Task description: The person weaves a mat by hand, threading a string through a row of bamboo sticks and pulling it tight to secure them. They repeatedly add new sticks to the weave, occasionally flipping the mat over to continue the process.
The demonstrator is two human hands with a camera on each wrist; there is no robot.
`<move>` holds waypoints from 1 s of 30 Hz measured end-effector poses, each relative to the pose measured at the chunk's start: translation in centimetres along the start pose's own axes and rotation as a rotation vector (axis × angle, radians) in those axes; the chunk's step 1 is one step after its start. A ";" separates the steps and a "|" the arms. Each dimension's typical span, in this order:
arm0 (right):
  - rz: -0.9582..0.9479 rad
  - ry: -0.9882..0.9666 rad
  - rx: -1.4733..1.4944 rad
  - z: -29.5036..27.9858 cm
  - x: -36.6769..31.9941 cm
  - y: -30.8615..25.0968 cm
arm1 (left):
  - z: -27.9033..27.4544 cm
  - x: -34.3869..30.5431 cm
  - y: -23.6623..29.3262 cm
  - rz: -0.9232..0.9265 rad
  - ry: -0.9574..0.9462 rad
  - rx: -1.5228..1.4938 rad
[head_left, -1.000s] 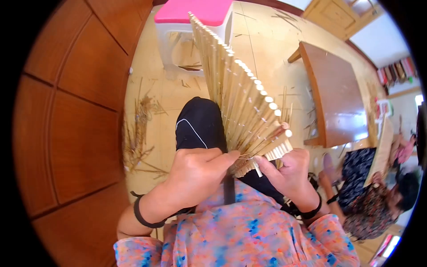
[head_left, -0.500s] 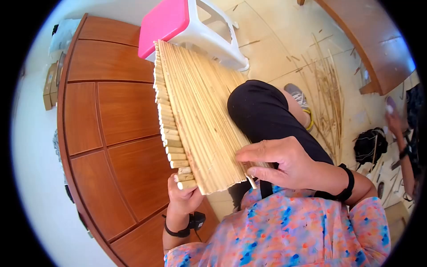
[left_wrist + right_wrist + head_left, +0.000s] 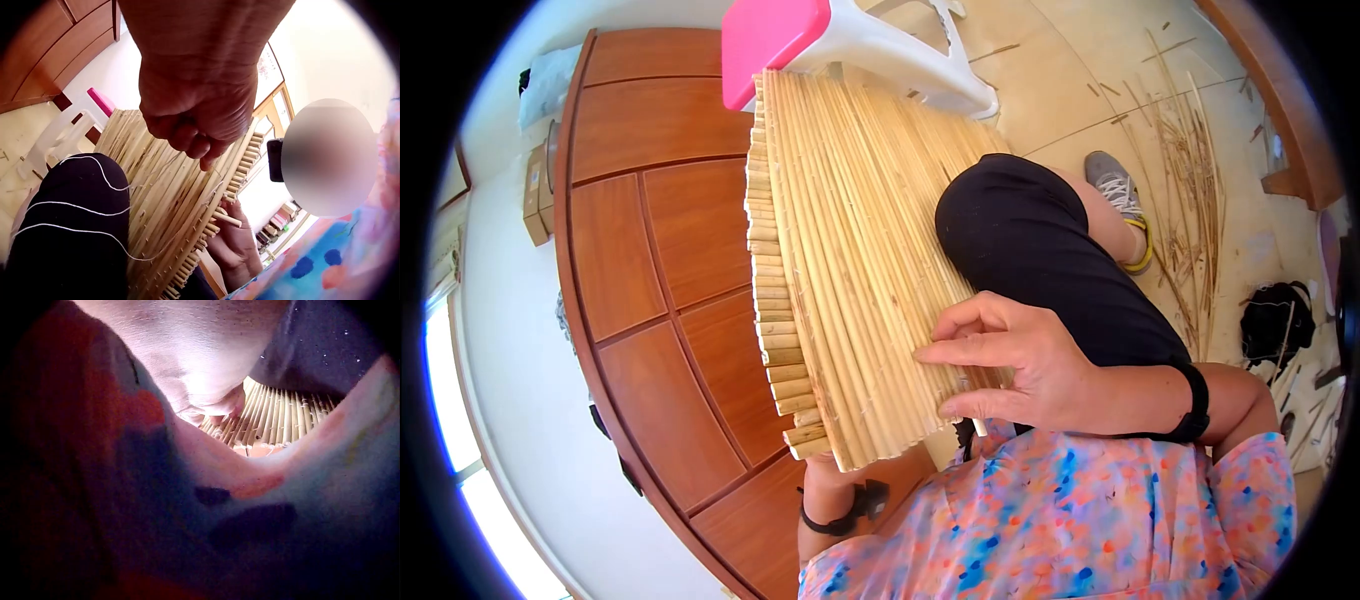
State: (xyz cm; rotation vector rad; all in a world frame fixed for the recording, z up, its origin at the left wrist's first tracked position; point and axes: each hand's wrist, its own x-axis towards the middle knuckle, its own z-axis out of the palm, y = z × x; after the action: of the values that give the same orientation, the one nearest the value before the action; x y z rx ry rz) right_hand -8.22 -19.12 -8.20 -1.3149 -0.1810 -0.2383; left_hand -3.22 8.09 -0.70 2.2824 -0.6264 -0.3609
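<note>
A mat of pale reed sticks (image 3: 860,250), bound with thin thread, lies across the lap, its uneven stick ends along the left. My left hand (image 3: 824,470) grips it from beneath the near left corner, mostly hidden. In the left wrist view my left hand (image 3: 194,106) has curled fingers above the reeds, close to a thin thread. My right hand (image 3: 1025,360) rests over the near part of the mat, thumb and forefinger apart, fingertips at the sticks. The right wrist view has the right hand (image 3: 215,394) at the mat, partly covered by a sleeve.
White threads (image 3: 81,226) trail over the dark-clad knee (image 3: 1020,240). A pink-topped stool (image 3: 775,45) stands at the mat's far end. Brown cabinet doors (image 3: 630,240) line the left. Loose stalks (image 3: 1190,190) and a black bag (image 3: 1276,322) lie on the floor at right.
The head view has swung left. The mat's stick ends have gone from the right side to the left. My left hand has moved beneath the corner; the right has spread over the reeds.
</note>
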 end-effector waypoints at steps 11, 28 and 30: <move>0.086 0.017 0.158 0.9 -0.5 0.0 | 1.7 0.5 0.5 -0.464 -0.026 -1.019; 0.084 0.035 0.200 1.4 -0.6 0.3 | 0.5 -0.1 3.1 -0.174 -0.057 -0.267; 0.081 0.038 0.202 1.5 -0.6 0.2 | 0.4 -0.3 3.3 -0.169 -0.059 -0.244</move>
State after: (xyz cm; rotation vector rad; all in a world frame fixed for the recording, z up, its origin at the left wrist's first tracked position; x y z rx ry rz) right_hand -8.75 -17.61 -8.20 -1.1142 -0.1160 -0.1719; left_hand -4.75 5.99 1.44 2.1006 -0.3950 -0.5564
